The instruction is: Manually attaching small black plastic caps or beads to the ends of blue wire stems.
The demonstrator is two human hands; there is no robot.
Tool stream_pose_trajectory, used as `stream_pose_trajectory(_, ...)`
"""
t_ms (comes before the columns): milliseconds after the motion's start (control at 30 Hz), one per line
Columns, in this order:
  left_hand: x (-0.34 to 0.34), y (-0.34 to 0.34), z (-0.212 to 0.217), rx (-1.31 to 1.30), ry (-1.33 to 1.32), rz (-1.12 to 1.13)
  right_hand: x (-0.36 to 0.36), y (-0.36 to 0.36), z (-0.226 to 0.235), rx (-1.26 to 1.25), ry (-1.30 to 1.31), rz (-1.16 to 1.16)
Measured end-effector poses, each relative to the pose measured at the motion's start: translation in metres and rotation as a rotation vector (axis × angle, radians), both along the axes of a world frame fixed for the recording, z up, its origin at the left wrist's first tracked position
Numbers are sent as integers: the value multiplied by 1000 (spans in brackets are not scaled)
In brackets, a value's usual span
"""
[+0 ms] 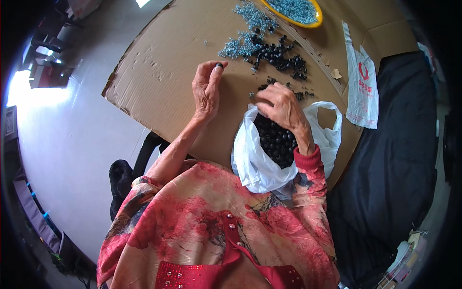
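Observation:
My left hand [207, 90] is raised over the cardboard, pinching a small black bead [219, 65] between thumb and fingertip. Over the far edge of a white plastic bag [257, 168] hangs my right hand [283, 107], fingers curled down and slightly blurred; whether anything is in them is hidden. The bag stands open and holds many round black beads [276, 142]. Beyond my right hand lies a loose heap of black beads [279, 55], some with holes showing. Small blue-grey pieces [240, 44] are piled against its left side.
A yellow-rimmed dish [317, 17] of blue-grey pieces sits at the far edge. The cardboard sheet [163, 58] serves as the work surface. A flat white bag with red print [363, 91] lies at right, beside a black cloth [404, 144].

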State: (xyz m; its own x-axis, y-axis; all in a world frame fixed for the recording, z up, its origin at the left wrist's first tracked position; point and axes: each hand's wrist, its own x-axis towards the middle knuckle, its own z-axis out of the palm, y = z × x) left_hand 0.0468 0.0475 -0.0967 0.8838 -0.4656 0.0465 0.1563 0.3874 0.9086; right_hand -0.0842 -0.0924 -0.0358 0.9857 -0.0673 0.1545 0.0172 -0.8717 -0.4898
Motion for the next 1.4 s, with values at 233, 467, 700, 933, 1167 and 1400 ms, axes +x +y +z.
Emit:
stream_pose_trajectory(233, -5, 9, 10, 82, -16, -29, -34, 21, 9, 74, -4, 39)
stream_pose_trajectory(467, -66, 35, 13, 200, -154, -500, 3, 1, -17, 78, -15, -147)
stream_pose_trajectory(700, -47, 25, 12, 256, -202, -410, 16, -1, -18, -164, -45, -72)
stream_pose_trajectory(933, -6, -14, -4, 220, -151, -37, 3, -10, 128, -113, -596, -277)
stream_pose_trajectory(1167, -18, -43, -8, 77, -88, -71, 12, -12, 3, -332, -147, -67)
stream_pose_trajectory(1400, -14, -38, 2, 74, -58, -95, -2, -27, 20, -14, -180, -364)
